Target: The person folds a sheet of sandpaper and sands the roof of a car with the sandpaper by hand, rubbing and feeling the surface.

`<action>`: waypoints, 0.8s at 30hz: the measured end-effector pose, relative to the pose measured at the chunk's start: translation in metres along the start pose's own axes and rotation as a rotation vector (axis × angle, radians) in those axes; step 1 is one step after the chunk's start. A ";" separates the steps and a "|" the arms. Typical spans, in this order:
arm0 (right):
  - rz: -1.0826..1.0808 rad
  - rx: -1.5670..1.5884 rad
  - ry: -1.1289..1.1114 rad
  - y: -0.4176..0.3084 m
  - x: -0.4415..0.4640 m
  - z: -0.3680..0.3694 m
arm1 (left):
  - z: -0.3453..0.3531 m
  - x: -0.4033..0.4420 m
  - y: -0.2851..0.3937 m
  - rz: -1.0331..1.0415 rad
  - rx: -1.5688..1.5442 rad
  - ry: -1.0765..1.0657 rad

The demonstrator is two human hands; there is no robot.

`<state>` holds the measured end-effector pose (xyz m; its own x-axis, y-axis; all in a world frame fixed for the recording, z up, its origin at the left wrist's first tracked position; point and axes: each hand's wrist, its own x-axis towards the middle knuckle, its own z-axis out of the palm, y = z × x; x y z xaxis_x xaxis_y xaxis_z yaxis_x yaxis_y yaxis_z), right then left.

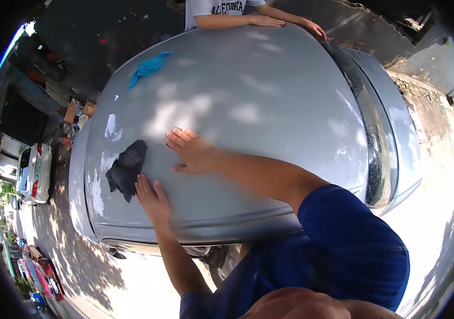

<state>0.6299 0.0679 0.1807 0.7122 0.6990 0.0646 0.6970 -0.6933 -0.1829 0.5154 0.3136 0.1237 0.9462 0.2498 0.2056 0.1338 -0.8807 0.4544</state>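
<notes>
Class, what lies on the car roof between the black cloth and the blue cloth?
In the head view, the stretch between the black cloth and the blue cloth is bare: only silver car roof shows.

The near cloth (127,166) lies on the car roof (269,106), just ahead and left of the fingers of the left hand (155,206). The fingers of the right hand (194,152) are over the roof, ahead and right of those. Well beyond both sets of fingers lies the far cloth (149,68), also on the roof. Another person's hands (268,21) are ahead and right, at the roof's far edge. Well left of all these fingers stands a parked car (36,173).
</notes>
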 end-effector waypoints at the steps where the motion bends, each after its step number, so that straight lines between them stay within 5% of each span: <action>1: 0.092 0.018 0.051 0.027 -0.028 -0.009 | -0.001 0.000 0.002 0.000 0.035 -0.012; 7: 0.906 -0.193 0.181 0.235 -0.278 -0.110 | -0.005 -0.001 0.013 -0.029 0.137 -0.078; 10: 1.154 -0.142 0.245 0.261 -0.435 -0.100 | -0.004 0.004 0.015 -0.052 0.181 -0.088; 12: 1.319 -0.038 0.256 0.211 -0.461 -0.099 | -0.001 0.002 0.021 -0.065 0.178 -0.086; 16: 1.143 -0.224 0.202 0.151 -0.372 -0.087 | -0.007 0.002 0.028 -0.046 0.186 -0.082; 24: 0.457 -0.118 -0.018 0.041 0.005 -0.031 | -0.004 0.001 0.002 -0.031 -0.150 -0.005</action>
<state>0.6648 0.0373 0.2035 0.9476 0.3193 -0.0140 0.3174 -0.9453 -0.0754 0.5151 0.3134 0.1282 0.9439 0.2735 0.1849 0.1178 -0.8022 0.5853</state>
